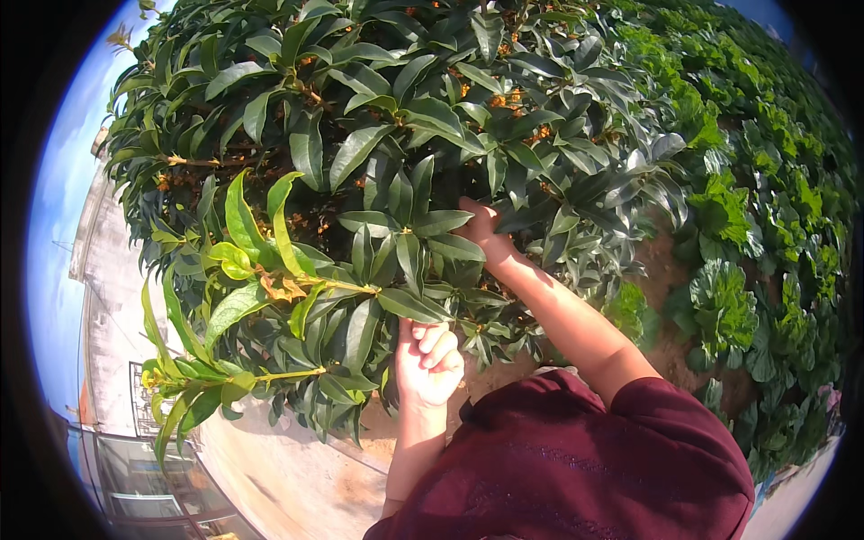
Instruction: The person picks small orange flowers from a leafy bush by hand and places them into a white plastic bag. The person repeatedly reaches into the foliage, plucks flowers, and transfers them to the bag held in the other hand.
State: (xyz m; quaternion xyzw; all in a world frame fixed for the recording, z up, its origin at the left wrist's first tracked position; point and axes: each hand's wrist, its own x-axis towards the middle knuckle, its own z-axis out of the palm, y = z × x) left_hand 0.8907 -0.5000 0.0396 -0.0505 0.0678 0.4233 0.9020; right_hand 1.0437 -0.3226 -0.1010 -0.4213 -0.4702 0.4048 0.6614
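Note:
A dense bush with dark green leaves (360, 153) and small clusters of orange flowers (513, 99) fills the middle of the head view. My left hand (430, 362) is raised at the bush's lower front, its fingers curled closed just under a dark leaf (412, 304). What lies in those fingers, if anything, is hidden. My right hand (486, 229) reaches higher and farther into the foliage, with leaves covering most of its fingers. Left of my hands, two shoots with pale yellow-green leaves (238, 220) stick out from the bush.
Rows of leafy green vegetables (724, 292) grow in brown soil on the right. Beyond the bush on the left stands a pale building wall (117, 306), with glass-paned windows or doors (148, 477) below. Sandy ground (288, 472) shows under the bush.

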